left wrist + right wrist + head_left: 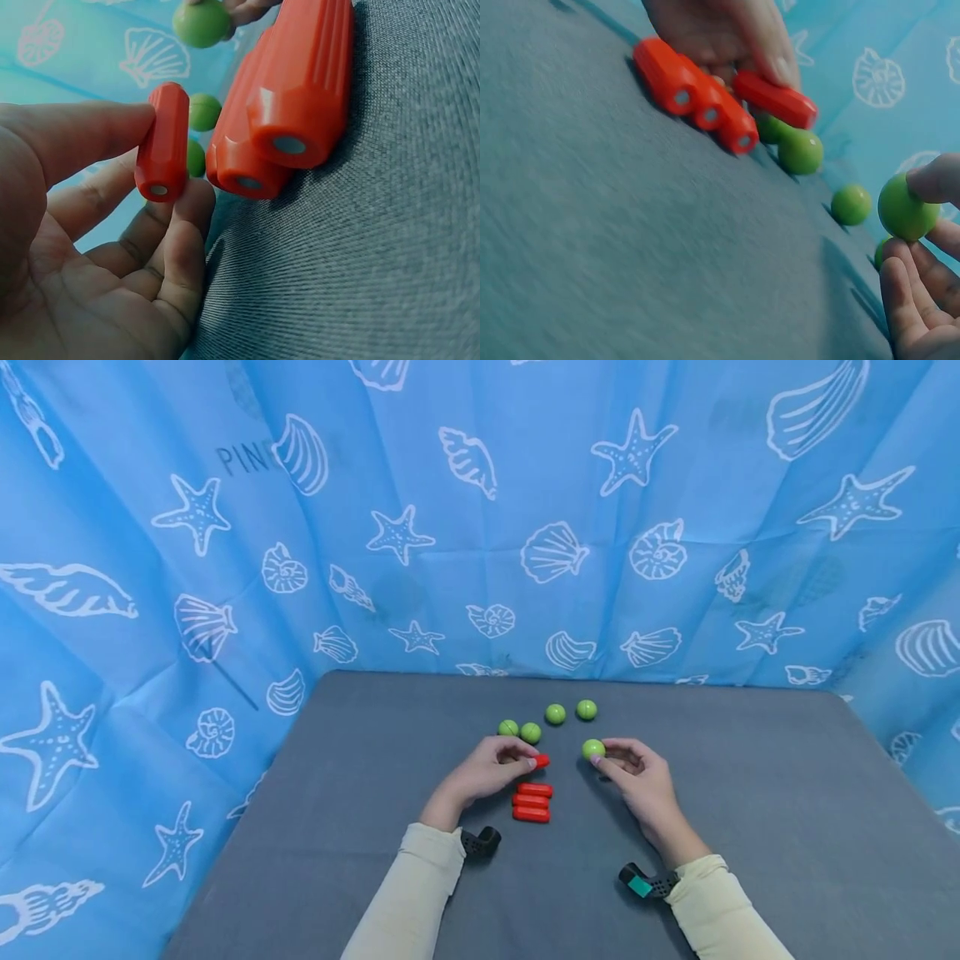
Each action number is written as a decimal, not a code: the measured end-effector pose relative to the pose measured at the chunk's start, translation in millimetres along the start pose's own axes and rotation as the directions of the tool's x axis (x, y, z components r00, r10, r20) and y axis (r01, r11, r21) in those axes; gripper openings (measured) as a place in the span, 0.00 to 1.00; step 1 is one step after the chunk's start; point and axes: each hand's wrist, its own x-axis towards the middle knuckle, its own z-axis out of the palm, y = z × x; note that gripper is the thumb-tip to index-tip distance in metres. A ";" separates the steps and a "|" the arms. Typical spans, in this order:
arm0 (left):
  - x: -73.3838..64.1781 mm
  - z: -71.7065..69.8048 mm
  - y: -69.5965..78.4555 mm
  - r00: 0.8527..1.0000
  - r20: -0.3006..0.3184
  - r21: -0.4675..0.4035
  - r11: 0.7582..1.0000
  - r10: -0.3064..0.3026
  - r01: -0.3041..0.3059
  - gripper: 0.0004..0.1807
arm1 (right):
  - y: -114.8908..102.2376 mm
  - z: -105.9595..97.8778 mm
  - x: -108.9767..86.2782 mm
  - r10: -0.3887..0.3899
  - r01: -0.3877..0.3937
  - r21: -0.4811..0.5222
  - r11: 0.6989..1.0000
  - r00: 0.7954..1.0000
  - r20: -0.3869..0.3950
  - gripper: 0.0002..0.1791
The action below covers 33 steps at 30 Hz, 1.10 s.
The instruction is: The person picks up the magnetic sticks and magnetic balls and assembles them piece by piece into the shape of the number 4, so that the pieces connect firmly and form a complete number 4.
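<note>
- pinching bar [542, 762] between thumb and fingers of left hand [487, 770], apparently just off table [750, 793].
- running lengthwise from left to right, out past the fingertips, with free end pointed roughly towards ball [593, 750]; showing a pale disc [159, 190] in the end turned to the left wrist camera.
- leaving a gap before ball, not touching; set to the left of ball and slightly closer to the person.
- gripping ball in right hand [641, 777], thumb on one side, fingertips on the other; held clear of table, judging by the shadow.
- hinging, as a judgement, on the line from the bar's free end to the near side of ball: nearly matched in head view, but slightly off, with left hand nearest to bar and right hand just across the gap.
- seeing three bars [531, 815] on table, just closer to the person than bar, laid side by side, long axes left to right as well.
- seeing four balls [555, 714] beyond, two near left hand, two farther right.
- backed by curtain [480, 568] past the far edge.
</note>
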 end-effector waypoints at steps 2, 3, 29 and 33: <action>1.2 0.9 -0.5 1.000 -0.003 -0.004 1.000 0.003 -0.003 0.10 | -0.5 3.5 -2.9 -0.006 0.006 0.017 1.000 1.000 0.018 0.24; 1.6 1.4 -0.9 1.000 -0.002 -0.007 1.000 0.003 -0.003 0.10 | -0.5 5.3 -4.4 -0.009 0.009 0.021 1.000 1.000 0.025 0.24; 4.6 4.3 -3.7 0.997 0.041 -0.071 0.996 -0.058 0.061 0.12 | 5.1 15.3 -6.6 -0.163 0.162 0.019 0.987 0.975 0.153 0.21; 4.5 4.9 -4.8 0.997 0.049 -0.064 0.996 -0.057 0.060 0.11 | 6.4 16.1 -6.5 -0.168 0.168 0.012 0.986 0.973 0.160 0.21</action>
